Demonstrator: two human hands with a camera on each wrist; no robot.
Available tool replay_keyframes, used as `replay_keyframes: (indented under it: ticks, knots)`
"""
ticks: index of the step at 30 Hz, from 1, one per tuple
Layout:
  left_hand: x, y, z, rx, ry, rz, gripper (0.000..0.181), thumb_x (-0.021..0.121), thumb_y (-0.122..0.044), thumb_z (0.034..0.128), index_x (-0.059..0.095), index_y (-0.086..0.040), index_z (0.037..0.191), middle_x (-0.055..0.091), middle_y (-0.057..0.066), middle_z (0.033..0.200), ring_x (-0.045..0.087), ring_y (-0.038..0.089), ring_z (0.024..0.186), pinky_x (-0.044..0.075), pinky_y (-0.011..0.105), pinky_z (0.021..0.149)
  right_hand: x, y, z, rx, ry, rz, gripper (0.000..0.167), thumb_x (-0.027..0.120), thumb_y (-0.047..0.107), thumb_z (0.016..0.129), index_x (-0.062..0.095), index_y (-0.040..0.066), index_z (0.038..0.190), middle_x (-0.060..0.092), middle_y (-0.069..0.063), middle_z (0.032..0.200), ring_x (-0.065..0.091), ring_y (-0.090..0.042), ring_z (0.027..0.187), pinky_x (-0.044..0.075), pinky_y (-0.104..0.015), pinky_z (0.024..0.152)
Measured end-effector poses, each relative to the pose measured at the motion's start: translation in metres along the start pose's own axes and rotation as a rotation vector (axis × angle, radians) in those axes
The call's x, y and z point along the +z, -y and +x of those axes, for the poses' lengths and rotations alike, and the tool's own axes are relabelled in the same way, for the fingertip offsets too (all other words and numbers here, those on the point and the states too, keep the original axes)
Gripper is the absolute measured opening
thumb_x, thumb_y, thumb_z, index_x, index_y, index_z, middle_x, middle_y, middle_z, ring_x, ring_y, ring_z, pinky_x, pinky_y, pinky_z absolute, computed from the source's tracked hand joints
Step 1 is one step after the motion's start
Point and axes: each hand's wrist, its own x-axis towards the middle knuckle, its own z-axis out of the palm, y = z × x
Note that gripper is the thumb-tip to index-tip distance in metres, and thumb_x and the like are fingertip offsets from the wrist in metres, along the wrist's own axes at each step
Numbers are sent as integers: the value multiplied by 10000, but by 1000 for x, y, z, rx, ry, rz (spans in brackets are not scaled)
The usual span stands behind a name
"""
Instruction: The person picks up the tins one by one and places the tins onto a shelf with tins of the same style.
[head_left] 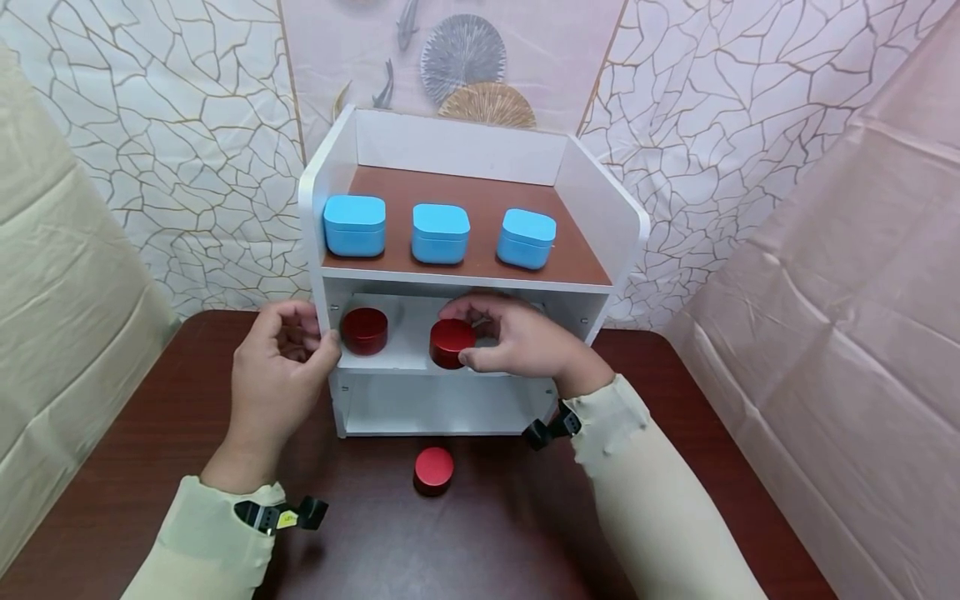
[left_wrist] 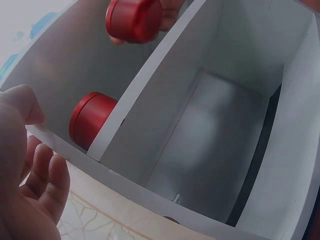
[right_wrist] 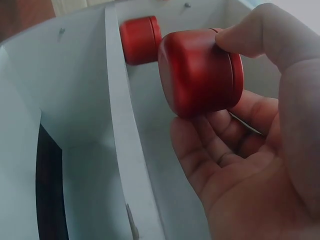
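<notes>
Right hand: fingers clamped on a red tin, roughly upright, just above the middle shelf. A second tin stands leftward, between it and the left hand, whose fingers bend loosely, thumb touching the cabinet. A third tin sits on the table in front.

From my remote post, the red jar masks some fingertips of the right hand; in the left-wrist view the top edge crops that jar, the left edge cuts the left hand, blue boxes blur, and the head view's yellow label is too small for me to read.
</notes>
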Motion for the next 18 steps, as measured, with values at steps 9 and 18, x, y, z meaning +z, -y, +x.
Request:
replay_keyframes:
  ticks: [9,18]
  knots:
    - [-1,0,-1,7,-2,2,333,799,-174,1014,663,-127,1314,682,16,1045,631,134,943,514,113,741,0,-10,19,31,-14,-22,484,810,202,939,685,157,1404,712,-35,1326,684,-268,1227,669,-416,958]
    - [-1,-1,0,7,2,-5,335,803,-180,1011,667,-131,1313,697,16,1051,640,134,955,521,112,746,4,-16,27,88,-21,24,538,848,164,908,675,167,1418,696,-35,1352,669,-272,1266,669,-416,999]
